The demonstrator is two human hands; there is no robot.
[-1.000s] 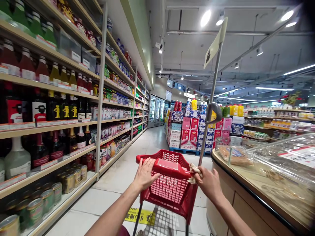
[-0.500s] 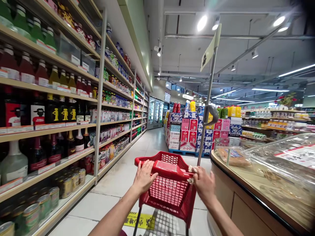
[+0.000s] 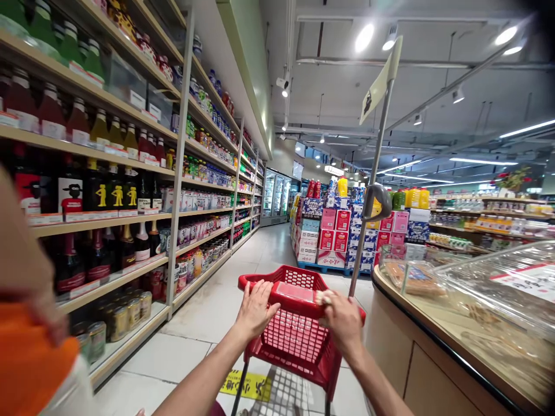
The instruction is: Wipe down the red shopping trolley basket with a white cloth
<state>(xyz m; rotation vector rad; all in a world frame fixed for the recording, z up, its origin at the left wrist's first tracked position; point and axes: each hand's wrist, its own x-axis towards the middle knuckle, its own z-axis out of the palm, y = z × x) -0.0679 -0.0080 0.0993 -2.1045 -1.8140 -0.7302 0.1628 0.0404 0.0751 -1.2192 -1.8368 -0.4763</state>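
In front of me stands a small red plastic shopping cart [image 3: 299, 338] with a lattice basket. My left hand [image 3: 256, 312] lies over the left part of its red handle [image 3: 288, 297], fingers over the top and thumb along the near side. A crumpled whitish cloth [image 3: 323, 297] is bunched under the fingers of my right hand [image 3: 344, 320], which presses it against the handle right of the centre label. The palm hides part of the cloth. A metal pole [image 3: 368, 173] with a grey hook-shaped part and a pale flag rises at the cart's right side.
Shelves of bottles and cans [image 3: 117, 214] line the left. A blurred person in orange [image 3: 34, 346] is close at the left edge. A curved display counter [image 3: 416, 312] with clear covers borders the right. Stacked drink cartons [image 3: 333, 231] stand ahead; a yellow floor sign [image 3: 247, 386] lies below.
My right hand has slid left along the handle with the cloth, towards the centre label. My left hand keeps its place. A person has come into view at the left edge.
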